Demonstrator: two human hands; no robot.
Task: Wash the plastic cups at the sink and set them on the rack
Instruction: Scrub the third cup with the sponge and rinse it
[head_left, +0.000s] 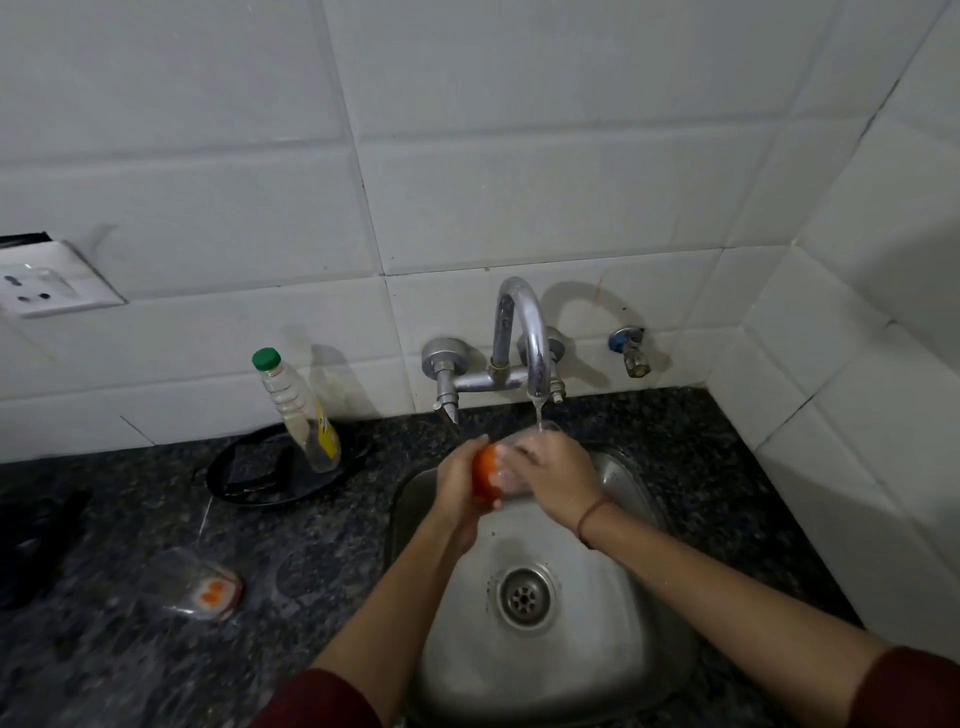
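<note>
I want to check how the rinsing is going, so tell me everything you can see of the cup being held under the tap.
The cup is clear plastic with an orange patch at its bottom end. It is tilted, mouth up toward the tap, whose thin stream of water lands at its rim. The left hand grips the orange end; the right hand curls over its side, hiding much of it. It is held above the back of the sink.
</note>
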